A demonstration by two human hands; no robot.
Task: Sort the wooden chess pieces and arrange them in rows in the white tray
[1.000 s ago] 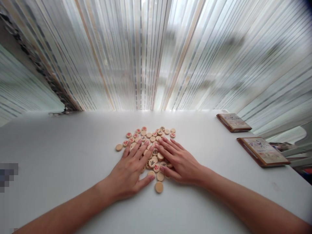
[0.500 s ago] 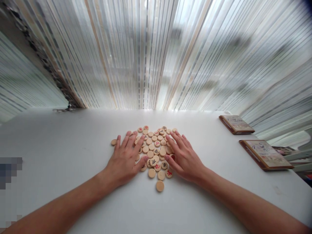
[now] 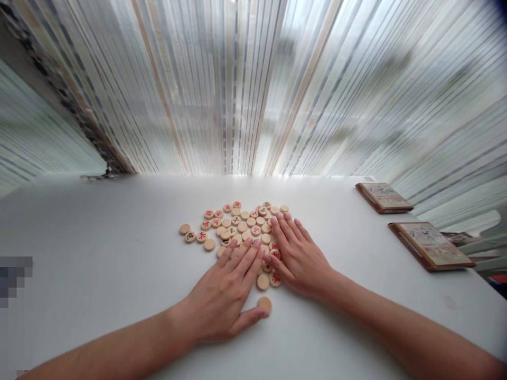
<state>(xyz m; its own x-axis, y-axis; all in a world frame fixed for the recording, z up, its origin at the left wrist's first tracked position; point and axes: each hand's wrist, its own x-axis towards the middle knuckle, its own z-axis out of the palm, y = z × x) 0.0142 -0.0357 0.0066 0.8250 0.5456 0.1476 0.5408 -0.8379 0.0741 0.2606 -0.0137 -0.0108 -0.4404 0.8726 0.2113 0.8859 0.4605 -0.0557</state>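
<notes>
Pale wooden discs [image 3: 243, 227], some blank-faced, others with red or black characters, lie loosely clustered on white table [image 3: 119, 237]. Left hand [image 3: 224, 293] and right hand [image 3: 299, 258] flat over some, outstretched, unclenched.

Left hand [image 3: 222, 296] and right hand [image 3: 304, 259] are resting palm-down over round, pale pieces [image 3: 242, 227] covering part of a white table [image 3: 130, 248].

Passable across the table [image 3: 119, 243] left of the discs [image 3: 242, 227], but blocked on their near side by the left hand [image 3: 224, 293], at their right edge by the right hand [image 3: 301, 258], farther right by two boxes [image 3: 431, 245].
</notes>
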